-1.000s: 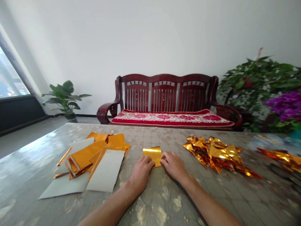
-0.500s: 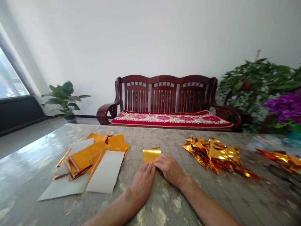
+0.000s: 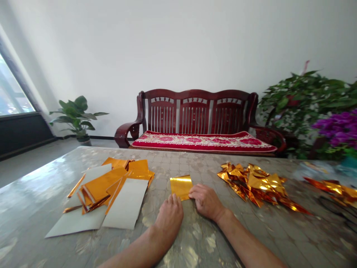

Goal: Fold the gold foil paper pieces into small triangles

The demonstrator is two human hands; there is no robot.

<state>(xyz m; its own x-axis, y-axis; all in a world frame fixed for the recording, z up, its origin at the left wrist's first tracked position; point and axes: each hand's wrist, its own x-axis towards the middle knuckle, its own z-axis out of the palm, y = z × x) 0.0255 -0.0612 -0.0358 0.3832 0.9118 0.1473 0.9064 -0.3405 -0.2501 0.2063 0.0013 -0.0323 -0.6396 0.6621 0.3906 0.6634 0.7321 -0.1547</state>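
Note:
A small folded piece of gold foil paper (image 3: 181, 186) lies flat on the patterned table in front of me. My left hand (image 3: 170, 212) rests at its near left edge, the fingers close together with their tips on the paper. At the near right corner my right hand (image 3: 205, 200) has its fingers curled over the paper's edge. Both thumbs are hidden. To the left is a loose pile of orange-gold paper sheets (image 3: 104, 183), some showing a pale back (image 3: 125, 204). On the right lies a heap of folded shiny gold pieces (image 3: 256, 182).
More gold foil pieces (image 3: 334, 188) and a dark thin cord-like thing (image 3: 334, 208) lie at the right, near clear plastic (image 3: 312, 169). Beyond the table (image 3: 69, 160) stand a wooden bench (image 3: 193, 111), a potted plant (image 3: 76, 115) and purple flowers (image 3: 338, 128).
My right hand has slid rightward along the paper's near edge, away from my left hand. More of the paper's lower part shows between them. My left hand has hardly moved.

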